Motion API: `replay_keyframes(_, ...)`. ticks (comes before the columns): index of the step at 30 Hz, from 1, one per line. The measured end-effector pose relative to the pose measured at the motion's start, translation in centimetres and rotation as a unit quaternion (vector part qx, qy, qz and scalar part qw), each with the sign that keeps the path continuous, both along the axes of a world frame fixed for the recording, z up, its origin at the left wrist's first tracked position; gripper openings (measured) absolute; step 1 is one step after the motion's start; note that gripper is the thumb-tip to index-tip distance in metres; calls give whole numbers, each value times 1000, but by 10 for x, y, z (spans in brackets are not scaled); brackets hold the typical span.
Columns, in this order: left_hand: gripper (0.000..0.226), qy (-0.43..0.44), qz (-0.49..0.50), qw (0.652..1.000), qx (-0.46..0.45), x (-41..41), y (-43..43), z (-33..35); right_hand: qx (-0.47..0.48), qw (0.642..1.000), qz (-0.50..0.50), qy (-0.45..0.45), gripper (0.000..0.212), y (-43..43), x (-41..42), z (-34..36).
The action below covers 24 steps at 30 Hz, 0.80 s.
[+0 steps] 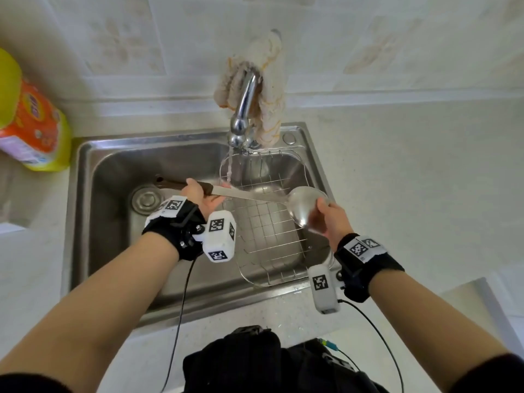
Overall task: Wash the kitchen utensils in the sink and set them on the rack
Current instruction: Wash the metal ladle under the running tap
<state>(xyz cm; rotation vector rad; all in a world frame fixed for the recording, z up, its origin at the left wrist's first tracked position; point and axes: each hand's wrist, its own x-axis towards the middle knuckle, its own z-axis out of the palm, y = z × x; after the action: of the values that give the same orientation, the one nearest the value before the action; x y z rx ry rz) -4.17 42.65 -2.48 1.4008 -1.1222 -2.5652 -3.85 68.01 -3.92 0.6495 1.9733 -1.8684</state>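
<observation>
A steel ladle with a dark brown handle lies level across the steel sink. My left hand grips the brown handle near where it meets the metal stem. My right hand holds the ladle's bowl, fingers curled round its right rim. Water runs from the chrome tap onto the stem just right of my left hand. A wire rack sits in the right half of the sink, under the ladle.
A cloth hangs over the tap against the tiled wall. An orange and yellow detergent bottle stands on the counter at the left. The drain is in the sink's left half. Pale countertop runs to the right.
</observation>
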Motion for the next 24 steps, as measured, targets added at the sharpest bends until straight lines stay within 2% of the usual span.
replay_keyframes(3, 55, 19, -40, 999, 14, -4, 14, -8, 52, 997, -47, -23, 42, 9, -3, -13)
replay_keyframes(7, 38, 34, -88, 994, 49, -11, 18, -14, 148, 984, -66, -67, 44, 10, -3, -31)
replay_keyframes(10, 39, 40, -95, 993, 51, -20, 9, -21, 191, 977, -43, -84, 49, -2, -6, -43)
replay_keyframes(14, 56, 31, -66, 997, 40, -36, -11, -31, 217, 972, -26, -87, 49, -27, -18, -53)
replay_keyframes(16, 47, 48, -62, 996, 40, -46, -25, -33, 195, 976, -37, -93, 47, -39, -28, -55)
replay_keyframes(20, 7, 76, -90, 993, -4, -67, -47, -41, 175, 978, -5, -115, 45, -58, -52, -56)
replay_keyframes(24, 11, 109, -107, 987, -57, -77, -52, -39, 252, 954, 94, -134, 51, -75, -68, -65)
